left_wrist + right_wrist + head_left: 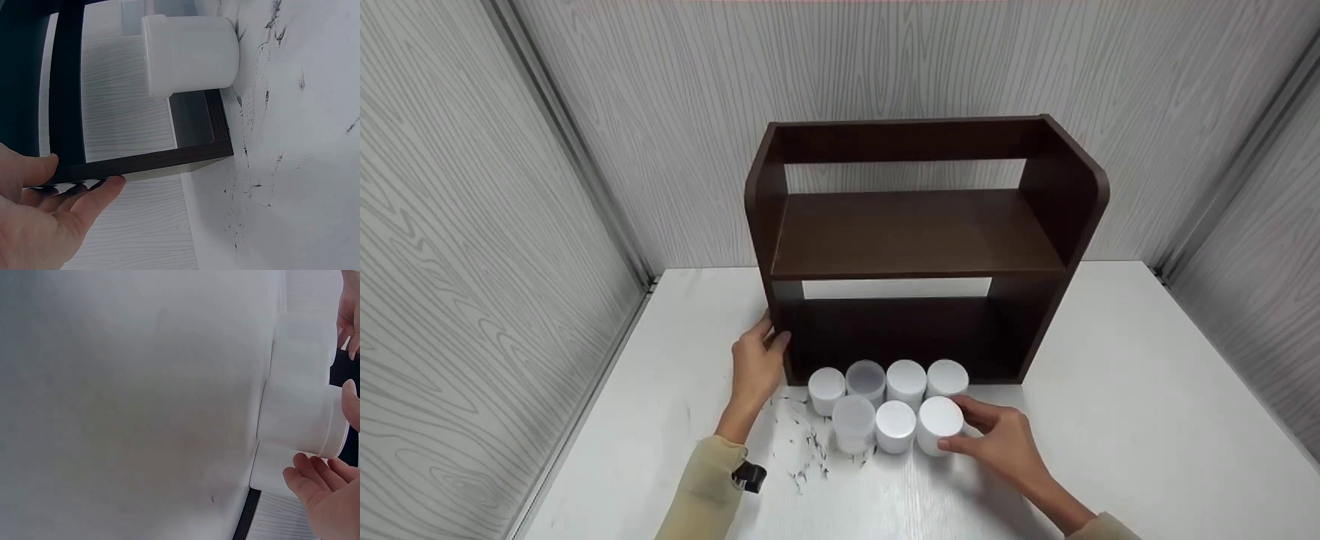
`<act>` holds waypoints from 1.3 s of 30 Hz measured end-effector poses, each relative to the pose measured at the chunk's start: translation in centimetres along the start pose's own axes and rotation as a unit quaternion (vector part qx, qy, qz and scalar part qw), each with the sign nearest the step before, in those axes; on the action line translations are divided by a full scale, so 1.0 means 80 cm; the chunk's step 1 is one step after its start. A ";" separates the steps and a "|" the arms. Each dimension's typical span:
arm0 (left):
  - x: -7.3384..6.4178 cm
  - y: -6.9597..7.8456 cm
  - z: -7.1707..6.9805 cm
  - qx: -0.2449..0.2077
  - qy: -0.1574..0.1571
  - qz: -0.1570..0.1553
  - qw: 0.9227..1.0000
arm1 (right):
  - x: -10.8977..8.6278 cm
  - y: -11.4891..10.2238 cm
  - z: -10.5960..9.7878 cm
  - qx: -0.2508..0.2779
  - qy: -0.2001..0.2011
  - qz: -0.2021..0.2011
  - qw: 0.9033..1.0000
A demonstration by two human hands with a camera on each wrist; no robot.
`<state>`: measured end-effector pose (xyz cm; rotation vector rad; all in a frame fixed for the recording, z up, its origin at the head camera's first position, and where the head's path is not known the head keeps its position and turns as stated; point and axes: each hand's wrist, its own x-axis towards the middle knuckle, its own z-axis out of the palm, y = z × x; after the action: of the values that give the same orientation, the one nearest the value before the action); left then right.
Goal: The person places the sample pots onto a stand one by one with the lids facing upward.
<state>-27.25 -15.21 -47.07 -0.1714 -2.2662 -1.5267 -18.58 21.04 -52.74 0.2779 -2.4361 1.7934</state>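
Note:
At the lower left edge of a dark brown two-tier shelf (919, 236), my left hand (757, 369) grips the side panel (152, 162), thumb on one face and fingers on the other. My right hand (1006, 447) holds a white lidded jar (940, 421) at the right end of the front row, thumb at its near side and fingers at its far right. In the right wrist view this jar (295, 413) is between the thumb (351, 405) and fingers. Several similar jars stand upright beside it in two rows, including a white jar (895, 426) right next to it.
Two jars look more translucent: one in front (853, 424) and a greyish-topped one (865, 381) behind. Dark scuff marks (814, 450) streak the white table (1140, 420) left of the jars. Grey wood-patterned walls (660, 112) enclose the back and sides.

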 end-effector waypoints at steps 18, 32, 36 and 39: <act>0.003 0.003 0.005 -0.020 0.003 -0.018 1.000 | 0.000 -0.001 0.000 0.023 0.003 -0.006 1.000; 0.002 0.013 0.007 -0.046 0.008 -0.089 0.995 | 0.000 -0.045 -0.013 0.029 -0.030 0.014 0.999; 0.003 0.011 0.008 -0.042 0.014 -0.085 0.995 | 0.004 -0.070 -0.020 0.028 -0.041 0.002 0.999; 0.001 0.008 0.009 -0.041 0.020 -0.082 0.996 | 0.010 -0.090 -0.026 0.024 -0.050 -0.013 0.998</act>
<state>-27.32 -14.31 -46.70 0.0231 -2.2346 -1.6910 -17.91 20.88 -45.28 0.4109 -2.4445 1.8735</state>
